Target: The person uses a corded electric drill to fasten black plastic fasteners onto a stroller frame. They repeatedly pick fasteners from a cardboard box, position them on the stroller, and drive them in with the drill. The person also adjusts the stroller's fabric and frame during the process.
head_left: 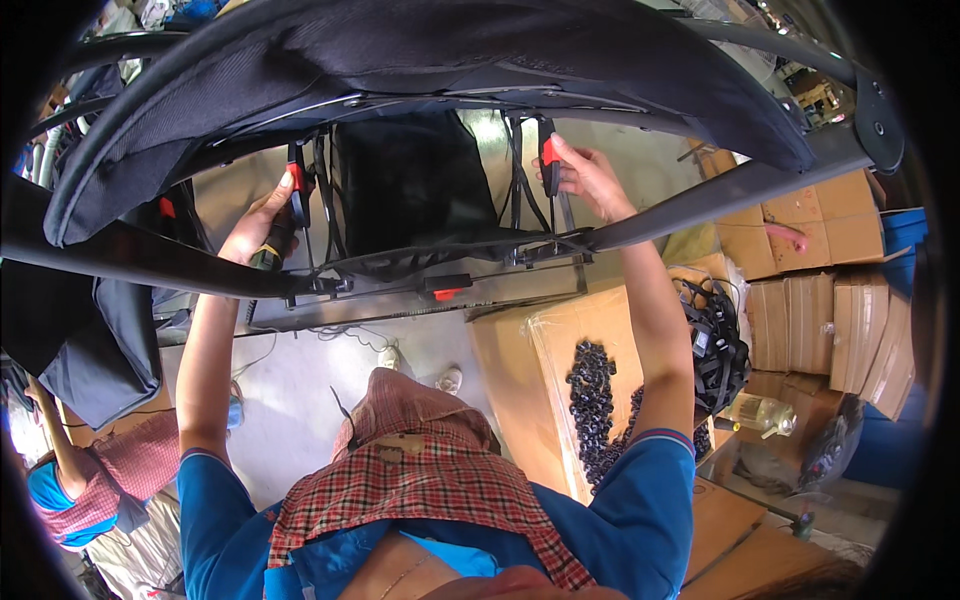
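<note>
A frame of curved black tubes with black fabric, like a stroller's, stretches across the upper view. My left hand is closed at its left side, thumb on the red part of a black-and-red clip. A dark cylindrical tool handle is also tucked in this hand's palm. On the other side my right hand grips a matching black-and-red clip, thumb against its red part. Between the hands hangs a black fabric panel. Another black-and-red piece sits on the near crossbar.
Small black parts lie piled on a cardboard box at my right, beside black straps and a clear bottle. Stacked cartons stand further right. A person in a checked apron is at lower left.
</note>
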`<state>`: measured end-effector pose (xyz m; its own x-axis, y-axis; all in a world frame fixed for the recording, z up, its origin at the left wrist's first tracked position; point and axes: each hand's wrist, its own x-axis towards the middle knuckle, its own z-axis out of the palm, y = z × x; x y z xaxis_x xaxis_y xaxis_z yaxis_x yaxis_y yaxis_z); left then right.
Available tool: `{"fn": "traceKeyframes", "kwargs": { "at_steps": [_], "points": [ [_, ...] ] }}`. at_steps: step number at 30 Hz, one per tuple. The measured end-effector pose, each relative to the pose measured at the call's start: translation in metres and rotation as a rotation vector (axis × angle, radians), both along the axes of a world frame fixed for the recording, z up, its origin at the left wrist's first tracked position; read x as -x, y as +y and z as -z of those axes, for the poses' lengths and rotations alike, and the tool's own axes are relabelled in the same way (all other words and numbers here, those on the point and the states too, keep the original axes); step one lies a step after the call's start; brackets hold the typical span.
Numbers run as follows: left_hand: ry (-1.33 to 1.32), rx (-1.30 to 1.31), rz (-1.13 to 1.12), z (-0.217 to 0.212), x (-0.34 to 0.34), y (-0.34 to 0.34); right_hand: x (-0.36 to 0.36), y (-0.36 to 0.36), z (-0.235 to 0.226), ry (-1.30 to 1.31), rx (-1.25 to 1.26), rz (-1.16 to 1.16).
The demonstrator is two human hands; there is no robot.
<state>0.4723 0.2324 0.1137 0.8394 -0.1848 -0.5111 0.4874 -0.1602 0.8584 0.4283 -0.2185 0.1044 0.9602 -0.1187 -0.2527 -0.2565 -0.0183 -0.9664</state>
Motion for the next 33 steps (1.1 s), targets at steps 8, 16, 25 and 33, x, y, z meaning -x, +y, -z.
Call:
{"fn": "traceKeyframes", "kwargs": {
  "at_steps": [8,16,25,33],
  "points": [
    [0.013,-0.026,-0.004,-0.003,0.003,-0.004,-0.009,-0.007,0.014,-0.051,-0.006,-0.044],
    [0.036,0.031,-0.009,-0.009,0.004,-0.005,-0.004,-0.003,0.008,0.011,-0.045,-0.015],
    [0.058,-0.042,-0.023,-0.002,-0.011,-0.002,-0.007,-0.012,0.014,0.014,-0.074,-0.1],
    [0.071,-0.019,0.071,-0.009,-0.008,0.001,-0.008,-0.004,0.012,0.031,0.015,-0.059]
  ]
}}
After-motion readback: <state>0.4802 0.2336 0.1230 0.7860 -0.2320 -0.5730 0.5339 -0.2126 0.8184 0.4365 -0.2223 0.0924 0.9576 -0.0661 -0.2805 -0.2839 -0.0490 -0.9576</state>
